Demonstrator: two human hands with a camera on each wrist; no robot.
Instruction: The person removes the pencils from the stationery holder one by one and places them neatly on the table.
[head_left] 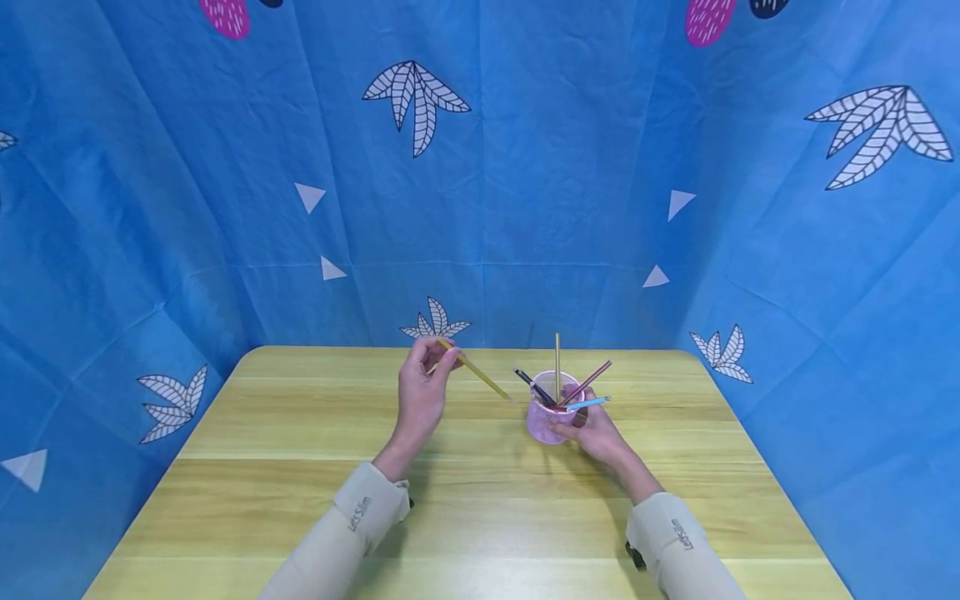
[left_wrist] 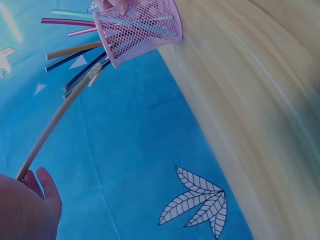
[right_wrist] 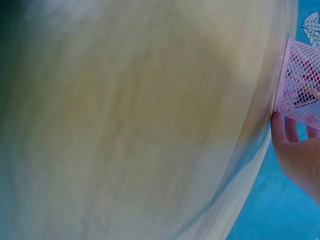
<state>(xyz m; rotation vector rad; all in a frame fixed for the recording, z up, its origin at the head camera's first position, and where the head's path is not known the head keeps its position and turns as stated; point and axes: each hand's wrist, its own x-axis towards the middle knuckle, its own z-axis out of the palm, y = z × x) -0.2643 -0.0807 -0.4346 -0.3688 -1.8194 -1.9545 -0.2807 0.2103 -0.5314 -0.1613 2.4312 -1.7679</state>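
Observation:
My left hand [head_left: 423, 387] pinches one end of a yellow pencil [head_left: 483, 375] between thumb and fingers. The pencil slants down to the right, its far end near the rim of a pink mesh pencil cup [head_left: 547, 427]. In the left wrist view that pale-tipped end of the pencil [left_wrist: 52, 125] shows close to the cup's mouth; whether they touch I cannot tell. My right hand [head_left: 600, 433] grips the cup from its right side, thumb across the front. Several pencils lean in the cup, among them a gold one [head_left: 557, 358], a dark red one [head_left: 596, 372] and a light blue one [head_left: 592, 402].
Both hands are over a light wooden table [head_left: 465, 517] with rounded back corners. Blue cloth [head_left: 525, 192] printed with leaves and triangles hangs behind the table and along both sides.

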